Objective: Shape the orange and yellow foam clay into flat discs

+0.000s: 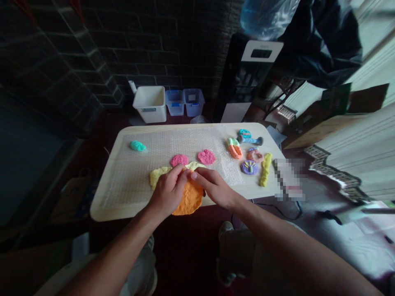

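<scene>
An orange, flattened round piece of modelling clay [189, 199] hangs between my two hands near the table's front edge. My left hand [171, 186] pinches its upper left part, and my right hand [212, 183] grips its upper right part, with the thumbs close together. Behind my hands lies pale yellow clay [158, 176], partly hidden by them. Two pink flattened clay pieces [206, 156] rest just beyond. A dark bit shows at the orange clay's right edge, too small to make out.
Bubble wrap [129, 181] covers much of the table [106, 209]. A teal clay lump [138, 146] lies far left. Several shaped clay pieces, including a purple disc [249, 167] and a yellow strip [266, 169], sit on the right. Bins [150, 102] and a water dispenser [248, 74] stand behind.
</scene>
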Action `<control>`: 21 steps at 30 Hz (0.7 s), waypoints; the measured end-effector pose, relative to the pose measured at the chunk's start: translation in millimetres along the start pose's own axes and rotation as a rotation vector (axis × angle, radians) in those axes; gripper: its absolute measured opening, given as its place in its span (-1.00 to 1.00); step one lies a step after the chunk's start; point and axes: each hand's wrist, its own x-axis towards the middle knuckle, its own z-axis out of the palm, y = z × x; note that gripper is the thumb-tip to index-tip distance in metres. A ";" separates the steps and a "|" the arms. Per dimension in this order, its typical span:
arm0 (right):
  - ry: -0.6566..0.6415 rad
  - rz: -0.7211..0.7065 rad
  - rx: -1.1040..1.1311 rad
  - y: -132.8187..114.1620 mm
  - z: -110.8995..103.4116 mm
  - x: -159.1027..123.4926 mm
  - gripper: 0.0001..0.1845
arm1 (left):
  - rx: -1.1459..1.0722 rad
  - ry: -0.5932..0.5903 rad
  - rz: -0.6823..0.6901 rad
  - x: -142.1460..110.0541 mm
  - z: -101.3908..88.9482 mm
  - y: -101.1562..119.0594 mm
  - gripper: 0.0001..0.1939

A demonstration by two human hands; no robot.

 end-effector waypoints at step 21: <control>0.018 -0.099 0.075 -6.3 2.3 -2.4 -0.48 | -0.332 0.023 -0.120 1.6 4.9 -5.0 -0.51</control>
